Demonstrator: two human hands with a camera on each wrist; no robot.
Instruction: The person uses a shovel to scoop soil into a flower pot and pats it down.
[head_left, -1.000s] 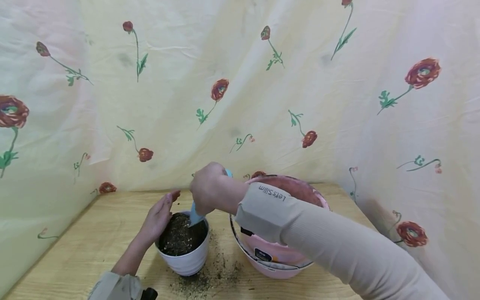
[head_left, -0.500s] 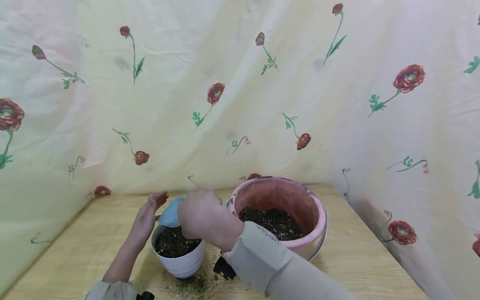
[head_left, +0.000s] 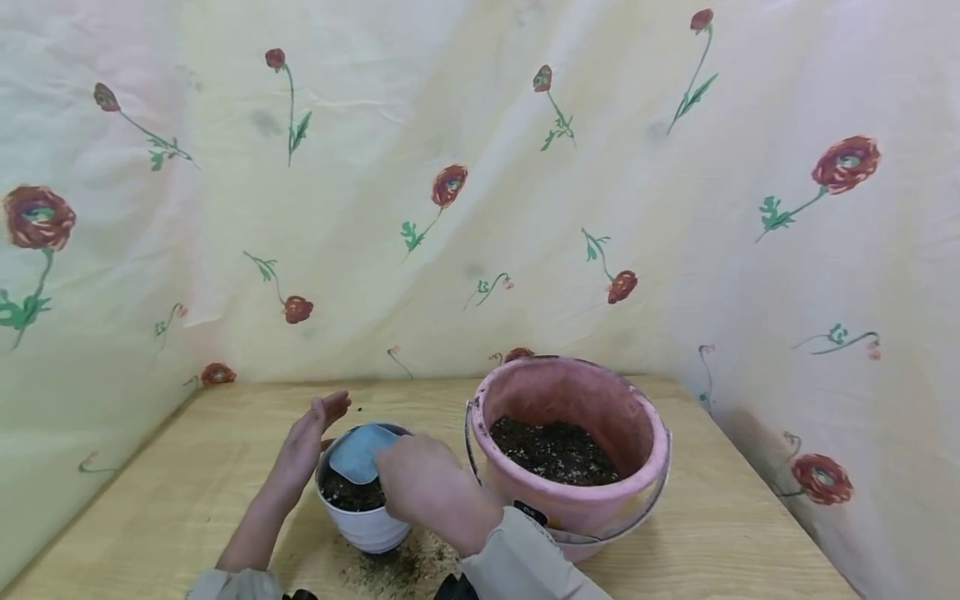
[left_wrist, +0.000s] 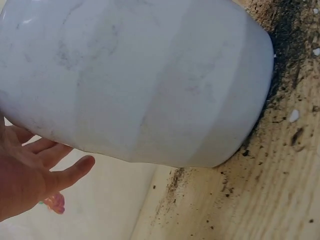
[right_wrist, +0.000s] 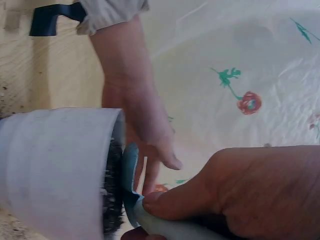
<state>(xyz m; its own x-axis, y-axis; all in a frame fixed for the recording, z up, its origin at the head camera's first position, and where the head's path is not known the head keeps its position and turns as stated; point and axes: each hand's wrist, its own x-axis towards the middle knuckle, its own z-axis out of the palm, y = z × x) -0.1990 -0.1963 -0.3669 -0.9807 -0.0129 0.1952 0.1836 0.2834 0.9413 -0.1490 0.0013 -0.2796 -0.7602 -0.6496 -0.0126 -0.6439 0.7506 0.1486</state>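
Observation:
A white ribbed plant pot filled with dark soil stands upright on the table. My right hand grips the handle of a light blue trowel, its blade lying over the soil at the pot's mouth. In the right wrist view the thumb presses along the handle, and the blade is close against the soil. My left hand is beside the pot's left rim, fingers extended; the left wrist view shows those fingers at the pot's side. Whether they touch it is hard to tell.
A pink bucket with a wire handle, partly filled with dark soil, stands to the right of the pot. Spilled soil lies around the pot's base. Flower-patterned cloth walls the table's back and sides.
My right hand has swung the trowel from pointing down at the pot's right side to lying over the soil from the front. The left hand has stayed beside the rim.

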